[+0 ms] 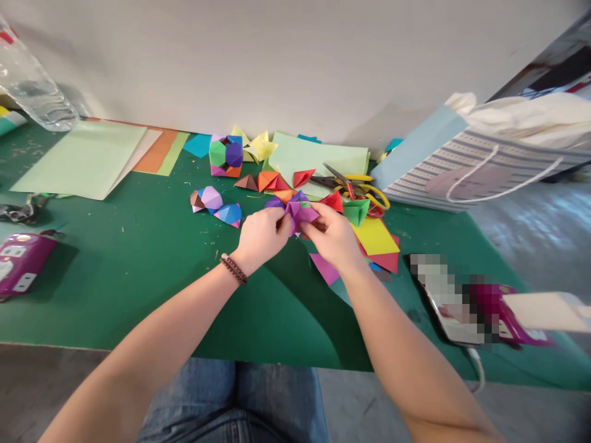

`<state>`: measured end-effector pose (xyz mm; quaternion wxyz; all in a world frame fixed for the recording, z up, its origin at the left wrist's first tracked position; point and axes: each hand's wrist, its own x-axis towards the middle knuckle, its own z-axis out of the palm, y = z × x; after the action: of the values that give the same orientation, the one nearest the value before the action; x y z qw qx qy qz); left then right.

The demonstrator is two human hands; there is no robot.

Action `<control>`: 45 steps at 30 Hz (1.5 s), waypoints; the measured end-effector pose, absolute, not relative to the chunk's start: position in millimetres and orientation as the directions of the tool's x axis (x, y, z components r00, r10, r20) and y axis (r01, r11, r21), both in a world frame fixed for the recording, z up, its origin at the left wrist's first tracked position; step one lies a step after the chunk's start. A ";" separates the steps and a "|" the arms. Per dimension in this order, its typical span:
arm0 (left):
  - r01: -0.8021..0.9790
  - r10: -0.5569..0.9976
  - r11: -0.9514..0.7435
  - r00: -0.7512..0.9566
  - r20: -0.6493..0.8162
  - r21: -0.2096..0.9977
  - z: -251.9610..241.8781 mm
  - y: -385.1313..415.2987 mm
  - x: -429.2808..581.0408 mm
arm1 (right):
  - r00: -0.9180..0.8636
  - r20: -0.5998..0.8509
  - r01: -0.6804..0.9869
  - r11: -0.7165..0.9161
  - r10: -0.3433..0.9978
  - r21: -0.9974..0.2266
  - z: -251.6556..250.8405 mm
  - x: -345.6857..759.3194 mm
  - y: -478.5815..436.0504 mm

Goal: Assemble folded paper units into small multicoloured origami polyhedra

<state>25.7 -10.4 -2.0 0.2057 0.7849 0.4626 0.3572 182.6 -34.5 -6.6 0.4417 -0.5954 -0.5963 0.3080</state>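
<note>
One wide green tabletop (138, 264), matt and littered with tiny scraps, spreads beneath both hands. Beyond them to the right stands a stiff paper bag (484, 160) with striped sides, thin white cord handles and crumpled white material at the top; beyond them to the left, smooth pale green sheets (83, 160) lie flat, overlapping pink, orange and lime ones. The left hand (264, 239) is curled nearly into a fist, its thumb pressed to the paper. The right hand (333, 234) is bent more loosely, thumb and forefinger drawn together on the opposite edge; its remaining fingers are mostly tucked out of sight. Between the two, held by both, is the purple paper piece (300, 213), all points and creased facets, brighter purple towards the front, deeper violet behind, with a patch of green near the right fingertips. Whether the orange fold just beyond belongs to it cannot be told. Farther off, past the left hand, sits a boxy multicoloured paper ball (226, 155) with flat faces and open gaps. Nearer that hand rests a lilac, blue and brown joined piece (215, 206). Just past the right hand are a sharp green fold (355, 211) and a small red fold (303, 178). Dark round beads make the bracelet (234, 269) on the left wrist.
</note>
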 end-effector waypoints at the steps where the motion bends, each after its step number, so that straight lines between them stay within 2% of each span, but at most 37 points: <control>1: 0.589 0.872 -0.490 0.321 0.370 0.643 -3.2 -11.6 27.2 | 0.100 0.161 0.425 0.104 0.982 -0.899 -8.2 182.4 -33.1; 9: 0.637 0.890 -0.455 0.294 0.350 0.622 -7.8 -10.1 29.9 | 0.113 0.053 0.208 0.028 0.992 -0.978 -14.5 183.9 -27.3; 14: 0.613 0.902 -0.426 0.238 0.359 0.665 -8.4 -8.1 28.4 | 0.019 -0.055 0.342 -0.058 0.998 -0.938 -13.2 185.4 -30.1; 22: 0.566 0.911 -0.412 0.241 0.335 0.714 -10.8 -10.9 34.3 | 0.122 0.214 0.600 0.100 0.969 -0.794 -5.6 175.9 -34.4; 25: 0.520 0.910 -0.414 0.235 0.341 0.747 -10.5 -12.1 35.3 | 0.136 0.268 0.628 0.126 0.954 -0.768 -0.5 173.1 -37.1; 29: 0.486 0.912 -0.409 0.233 0.336 0.772 -10.2 -12.3 34.3 | 0.152 0.262 0.597 0.123 0.953 -0.793 -0.2 172.4 -38.3; 36: 0.469 0.928 -0.372 0.219 0.302 0.801 -8.3 -9.0 30.0 | 0.080 0.053 0.448 0.012 0.995 -0.894 -10.9 179.2 -34.3; 45: 0.440 0.908 -0.418 0.242 0.343 0.795 -9.8 -11.7 32.7 | 0.174 0.120 0.416 0.038 0.977 -0.909 -14.2 177.1 -32.4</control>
<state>32.7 -11.7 -9.8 0.2842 0.7349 0.4586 0.4109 177.1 -32.4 -14.2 0.4505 -0.6196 -0.5622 0.3116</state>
